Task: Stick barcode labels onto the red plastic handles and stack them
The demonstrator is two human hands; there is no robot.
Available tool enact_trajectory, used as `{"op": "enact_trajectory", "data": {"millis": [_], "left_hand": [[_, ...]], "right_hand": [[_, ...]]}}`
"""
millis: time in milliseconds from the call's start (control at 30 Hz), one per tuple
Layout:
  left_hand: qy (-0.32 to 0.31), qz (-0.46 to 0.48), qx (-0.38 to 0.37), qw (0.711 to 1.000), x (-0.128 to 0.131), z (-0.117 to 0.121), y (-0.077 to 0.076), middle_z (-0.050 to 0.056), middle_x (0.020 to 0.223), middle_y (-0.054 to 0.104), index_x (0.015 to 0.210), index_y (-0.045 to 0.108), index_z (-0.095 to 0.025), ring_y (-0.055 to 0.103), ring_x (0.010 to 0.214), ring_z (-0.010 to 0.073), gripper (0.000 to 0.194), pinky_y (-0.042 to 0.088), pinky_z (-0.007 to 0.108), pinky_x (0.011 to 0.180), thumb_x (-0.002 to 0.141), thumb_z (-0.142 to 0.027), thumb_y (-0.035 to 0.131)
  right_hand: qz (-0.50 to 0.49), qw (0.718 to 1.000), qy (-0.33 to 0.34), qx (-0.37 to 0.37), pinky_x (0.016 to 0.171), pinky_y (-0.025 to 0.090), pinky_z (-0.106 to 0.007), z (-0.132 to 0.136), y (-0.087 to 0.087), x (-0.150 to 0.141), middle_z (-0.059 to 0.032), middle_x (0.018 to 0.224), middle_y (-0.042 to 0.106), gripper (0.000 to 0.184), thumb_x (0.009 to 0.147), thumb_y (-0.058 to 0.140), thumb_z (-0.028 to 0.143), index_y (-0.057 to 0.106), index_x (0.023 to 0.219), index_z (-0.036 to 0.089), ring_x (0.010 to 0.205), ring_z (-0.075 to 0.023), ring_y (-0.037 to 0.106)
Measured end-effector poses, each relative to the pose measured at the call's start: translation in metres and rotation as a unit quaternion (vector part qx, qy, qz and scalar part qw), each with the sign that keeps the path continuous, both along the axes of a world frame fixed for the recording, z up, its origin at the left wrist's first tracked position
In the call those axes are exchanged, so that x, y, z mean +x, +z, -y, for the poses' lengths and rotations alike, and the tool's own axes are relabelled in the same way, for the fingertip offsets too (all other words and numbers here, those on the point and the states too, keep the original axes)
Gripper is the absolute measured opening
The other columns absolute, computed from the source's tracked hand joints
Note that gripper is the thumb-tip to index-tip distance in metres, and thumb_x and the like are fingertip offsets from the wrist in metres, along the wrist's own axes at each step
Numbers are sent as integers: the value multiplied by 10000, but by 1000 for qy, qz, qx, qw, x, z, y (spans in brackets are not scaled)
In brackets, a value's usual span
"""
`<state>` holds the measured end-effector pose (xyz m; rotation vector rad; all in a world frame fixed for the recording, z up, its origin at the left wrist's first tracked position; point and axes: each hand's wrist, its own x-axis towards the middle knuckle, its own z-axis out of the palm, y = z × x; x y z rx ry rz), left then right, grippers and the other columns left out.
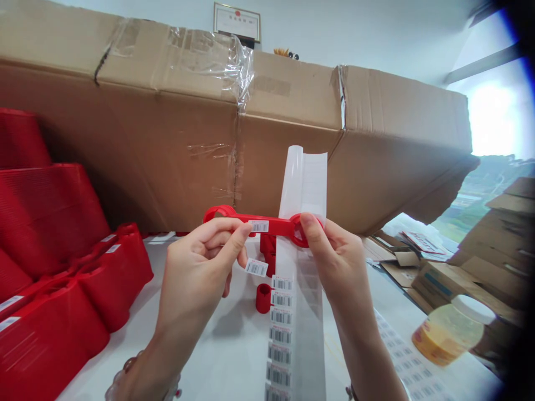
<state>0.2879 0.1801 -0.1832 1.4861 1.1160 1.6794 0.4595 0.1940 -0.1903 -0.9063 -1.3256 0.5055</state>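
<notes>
A flat red plastic piece (273, 225) with a ring at each end is held level between my hands. My left hand (200, 267) pinches its left part, thumb beside a small barcode label (258, 226) stuck on the piece. A second loose barcode label (256, 267) hangs from the fingers of that hand. My right hand (334, 259) grips the right ring together with a long white backing strip (295, 278) that carries several barcode labels and stands up behind the piece.
Large cardboard boxes (175, 128) wall off the back. Stacked red plastic baskets (54, 245) fill the left. Small red tube parts (263, 298) stand on the white table. More label sheets (401, 356), a yellow jar (451, 331) and flattened cartons (460, 267) lie at the right.
</notes>
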Motion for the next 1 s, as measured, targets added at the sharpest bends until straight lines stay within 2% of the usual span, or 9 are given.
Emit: {"op": "enact_trajectory", "data": {"millis": [533,800,1000], "left_hand": [[-3,0,-8,1000,0,-1,0,-91,533,569,867,779,-290,401,339,11,152,307,105,332,901,-433,737],[-3,3,-6,1000,1,-2,0,-84,527,560,830,769,-267,386,348,14,184,302,105,333,887,-442,749],[20,0,9,1000,8,-5,-3,-78,511,554,764,686,-222,373,375,35,221,289,119,329,873,-400,762]], "right_hand": [[-3,1000,15,4,469,362,-203,4,3,-1,21,629,564,422,946,651,532,686,703,189,559,-96,462],[-6,1000,22,2,472,366,-194,5,2,0,24,632,579,411,947,656,537,702,729,192,562,-93,472],[0,1000,9,8,447,345,-205,9,0,-6,29,607,527,438,950,650,527,628,674,187,542,-95,438]]}}
